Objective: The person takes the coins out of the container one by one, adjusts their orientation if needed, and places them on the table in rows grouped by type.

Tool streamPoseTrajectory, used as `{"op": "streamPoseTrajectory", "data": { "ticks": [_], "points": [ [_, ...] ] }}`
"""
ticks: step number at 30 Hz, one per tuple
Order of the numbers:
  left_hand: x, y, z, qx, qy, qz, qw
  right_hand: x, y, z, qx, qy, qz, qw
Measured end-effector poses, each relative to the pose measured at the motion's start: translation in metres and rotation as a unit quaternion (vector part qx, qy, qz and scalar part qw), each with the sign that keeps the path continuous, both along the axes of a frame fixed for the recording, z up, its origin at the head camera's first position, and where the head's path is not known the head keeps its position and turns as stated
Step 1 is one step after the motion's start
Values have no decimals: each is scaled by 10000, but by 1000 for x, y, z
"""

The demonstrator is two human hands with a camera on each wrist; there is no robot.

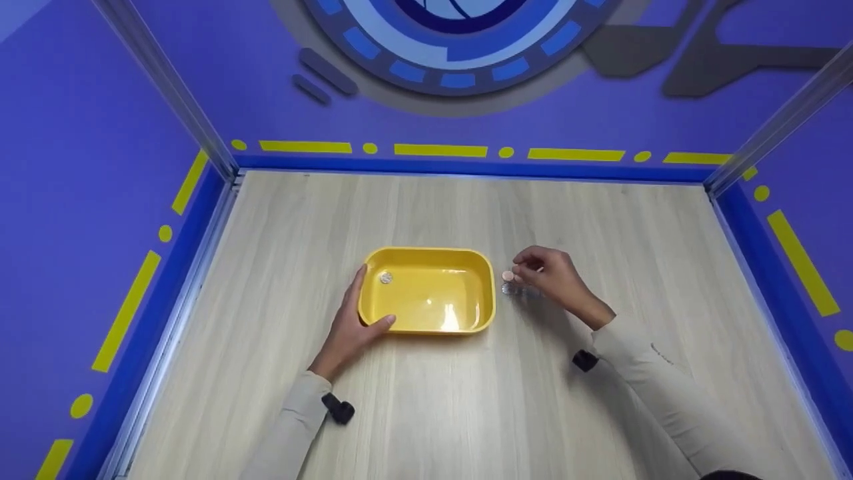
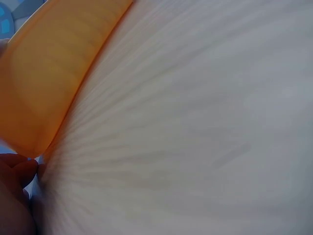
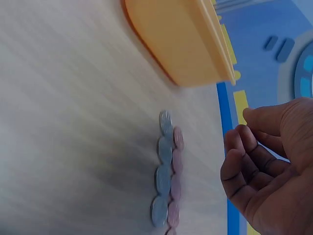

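A yellow plastic tray [image 1: 428,332] lies on the table with a silver coin [image 1: 386,277] inside near its far left corner. My left hand [image 1: 350,331] grips the tray's left end, thumb over the near rim and fingers along the left side. Just right of the tray, my right hand [image 1: 548,275] is above the table, its fingers bent and its thumb near the fingertips. No coin shows between them. Beneath it, the right wrist view shows a row of silver coins [image 3: 163,179] beside a row of copper-coloured coins [image 3: 176,187]. The hand hides most of both rows in the head view.
Pale wood-grain table [image 1: 440,400] surrounds the tray. Blue-purple panels [image 1: 453,127] with yellow markings stand at the back and both sides, joined by metal corner posts. Both sleeves carry a small black wrist device [image 1: 339,409].
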State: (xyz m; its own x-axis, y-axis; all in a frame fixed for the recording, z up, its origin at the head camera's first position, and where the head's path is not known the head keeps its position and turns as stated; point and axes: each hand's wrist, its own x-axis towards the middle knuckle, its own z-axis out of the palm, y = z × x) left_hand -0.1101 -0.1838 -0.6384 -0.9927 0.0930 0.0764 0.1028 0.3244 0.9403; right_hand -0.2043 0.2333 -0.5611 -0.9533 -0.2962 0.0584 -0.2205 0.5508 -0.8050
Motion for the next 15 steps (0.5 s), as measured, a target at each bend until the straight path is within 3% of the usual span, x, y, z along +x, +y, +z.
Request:
{"op": "streamPoseTrajectory", "data": {
  "ticks": [15],
  "points": [
    [0, -1, 0, -14, 35, -74, 10000, -3, -48, 11, -163, 22, 787, 9968]
  ]
}}
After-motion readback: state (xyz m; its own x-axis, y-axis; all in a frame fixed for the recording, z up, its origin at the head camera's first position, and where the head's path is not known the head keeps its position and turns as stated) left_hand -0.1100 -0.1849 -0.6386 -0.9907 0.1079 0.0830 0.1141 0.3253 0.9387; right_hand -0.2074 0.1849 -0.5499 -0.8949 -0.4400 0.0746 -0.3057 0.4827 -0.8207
